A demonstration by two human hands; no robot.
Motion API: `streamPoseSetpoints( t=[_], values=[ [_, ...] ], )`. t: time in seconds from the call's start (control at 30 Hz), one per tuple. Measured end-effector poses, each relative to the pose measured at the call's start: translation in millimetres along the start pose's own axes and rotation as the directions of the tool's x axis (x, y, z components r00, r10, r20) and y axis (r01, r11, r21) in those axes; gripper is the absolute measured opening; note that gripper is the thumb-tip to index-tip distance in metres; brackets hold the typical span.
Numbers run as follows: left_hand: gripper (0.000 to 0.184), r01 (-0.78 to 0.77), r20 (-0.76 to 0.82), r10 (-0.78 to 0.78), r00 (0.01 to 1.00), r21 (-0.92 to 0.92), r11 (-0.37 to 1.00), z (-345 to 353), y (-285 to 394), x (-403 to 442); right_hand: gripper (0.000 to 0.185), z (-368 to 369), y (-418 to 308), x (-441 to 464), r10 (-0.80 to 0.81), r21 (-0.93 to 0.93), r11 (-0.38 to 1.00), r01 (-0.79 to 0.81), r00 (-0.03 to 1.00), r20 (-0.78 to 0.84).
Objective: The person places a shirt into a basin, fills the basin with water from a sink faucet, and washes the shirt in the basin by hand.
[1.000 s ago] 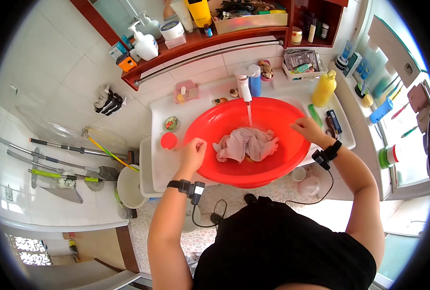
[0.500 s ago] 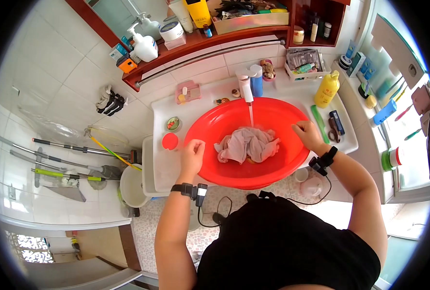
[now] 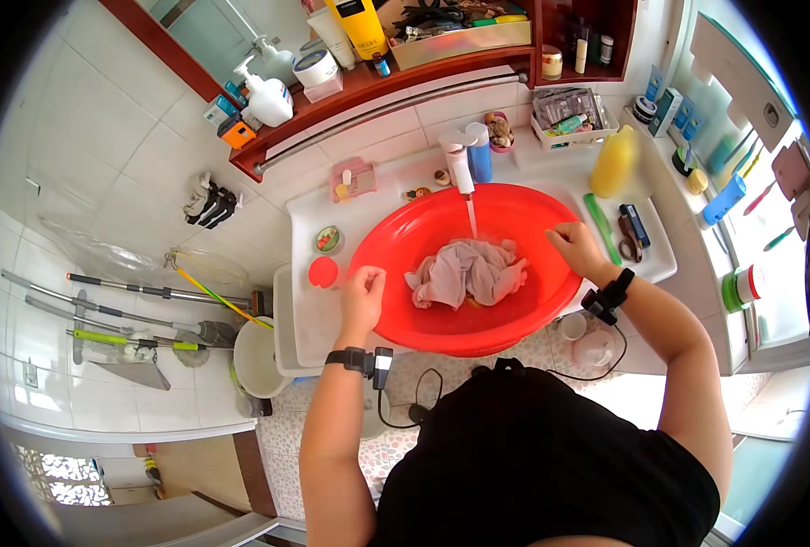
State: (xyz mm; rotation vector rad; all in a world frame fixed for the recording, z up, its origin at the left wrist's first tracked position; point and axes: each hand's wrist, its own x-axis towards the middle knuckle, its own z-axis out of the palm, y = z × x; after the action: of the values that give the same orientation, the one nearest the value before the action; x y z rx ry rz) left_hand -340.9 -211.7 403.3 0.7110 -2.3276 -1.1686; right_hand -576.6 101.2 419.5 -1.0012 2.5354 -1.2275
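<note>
A wide red basin point(image 3: 405, 228) rests over the white sink counter, and water runs into it from a white faucet point(image 3: 457, 166). Soaked, pale pinkish-grey cloth point(image 3: 464, 273) lies bunched in the water at its middle. My left hand point(image 3: 363, 294) is closed at the basin's left rim, its fingers curled over the edge. On the opposite side, my right hand point(image 3: 580, 250) is closed at the right rim, the thumb pointing inward. Neither hand touches the cloth. Both wrists wear black straps with cables.
Right of the basin are a yellow pump bottle point(image 3: 613, 164), a green comb point(image 3: 602, 223) and scissors point(image 3: 630, 244). A red lid point(image 3: 323, 272) and a small tin point(image 3: 328, 239) lie to the left. Mops and a white bucket point(image 3: 259, 360) stand by the left wall.
The view has shifted slightly. Both hands stay at the basin's rim, the cloth lies as before, and water keeps running.
</note>
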Motion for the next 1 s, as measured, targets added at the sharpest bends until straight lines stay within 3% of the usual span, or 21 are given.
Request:
streamPoseSetpoints(
  t=[0.33,0.57,0.63,0.7,0.73,0.8,0.87,0.9,0.93,1.0],
  values=[
    [0.009,0.02,-0.004,-0.02,1.0,-0.042,0.999,0.9,1.6,-0.5,0.032,0.4,2.9,1.1,-0.014,-0.005,1.0,0.014,1.0,0.01],
    [0.008,0.009,0.058,-0.001,0.998,-0.141,0.99,-5.1,-2.2,1.1,0.034,4.3,24.6,5.6,-0.048,0.138,0.989,0.051,0.999,-0.025],
    [0.009,-0.003,0.089,0.017,0.996,-0.153,0.988,-12.6,-3.2,5.0,0.035,-0.3,32.7,11.0,-0.012,0.234,0.972,-0.013,0.994,0.105],
    [0.011,0.115,0.259,-0.042,0.965,-0.273,0.955,-20.9,-5.6,10.5,0.037,-4.1,33.8,18.8,0.012,0.272,0.96,-0.06,0.985,0.175],
    [0.011,0.116,0.259,-0.044,0.965,-0.269,0.956,-24.8,-6.8,14.3,0.036,-6.6,33.1,23.4,0.045,0.316,0.939,-0.133,0.961,0.272],
    [0.015,0.313,0.356,-0.203,0.912,-0.286,0.906,-26.8,-9.3,23.2,0.03,-21.6,20.8,30.1,0.091,0.322,0.914,-0.247,0.897,0.432],
    [0.016,0.347,0.339,-0.24,0.91,-0.302,0.888,-22.4,-11.4,28.4,0.029,-25.2,24.6,48.3,-0.005,0.116,0.991,-0.07,0.836,0.549],
    [0.017,0.384,0.299,-0.294,0.908,-0.311,0.869,-16.8,-11.2,29.4,0.03,-16.9,28.9,55.4,0.189,0.223,0.903,-0.367,0.806,0.562],
    [0.017,0.38,0.324,-0.279,0.904,-0.311,0.871,-11.3,-6.7,29.2,0.03,-9.5,29.9,59.8,0.351,0.325,0.719,-0.614,0.725,0.593],
    [0.016,0.417,0.254,-0.363,0.896,-0.21,0.884,-10.7,3.9,29.0,0.031,-5.4,17.1,59.8,0.404,0.304,0.701,-0.646,0.71,0.577]
  ],
)
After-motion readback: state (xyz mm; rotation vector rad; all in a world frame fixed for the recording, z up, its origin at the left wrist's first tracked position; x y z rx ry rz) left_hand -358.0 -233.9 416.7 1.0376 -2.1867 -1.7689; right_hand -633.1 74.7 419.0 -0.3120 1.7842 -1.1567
